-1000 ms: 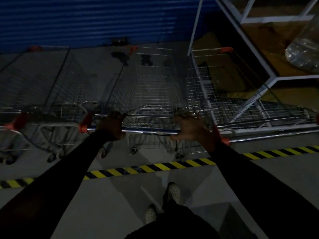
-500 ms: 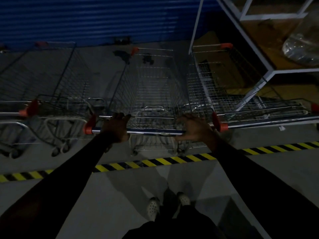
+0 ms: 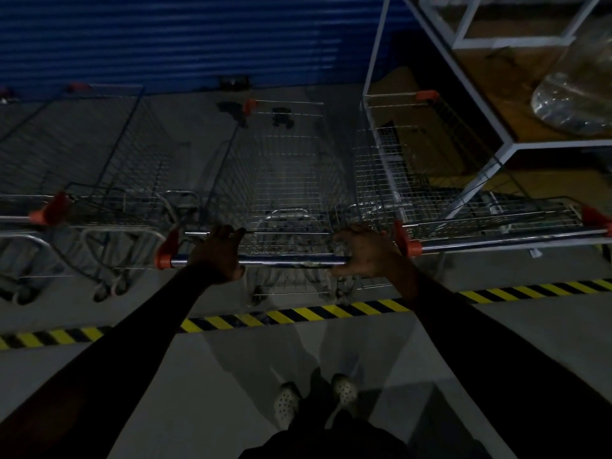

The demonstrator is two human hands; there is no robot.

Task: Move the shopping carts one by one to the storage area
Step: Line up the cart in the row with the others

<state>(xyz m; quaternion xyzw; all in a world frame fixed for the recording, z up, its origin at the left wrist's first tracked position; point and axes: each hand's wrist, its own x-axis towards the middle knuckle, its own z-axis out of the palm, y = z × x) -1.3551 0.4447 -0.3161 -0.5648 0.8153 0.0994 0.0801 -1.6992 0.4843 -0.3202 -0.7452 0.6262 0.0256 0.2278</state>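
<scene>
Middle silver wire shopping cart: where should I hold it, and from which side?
Take the chrome handle bar between its orange end caps, from the rear, by the yellow-black floor tape. The bar runs level across the full width of the wire cart and neighbouring carts close in both flanks. The left hand and right hand sit apart on it.

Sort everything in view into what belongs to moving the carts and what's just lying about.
Part of the job: the middle shopping cart; its handle, gripped by the left hand and right hand; the parked cart on its left; the parked cart on its right; the striped floor tape.

Just lying about: white metal rack; clear plastic bundle; blue shutter.
</scene>
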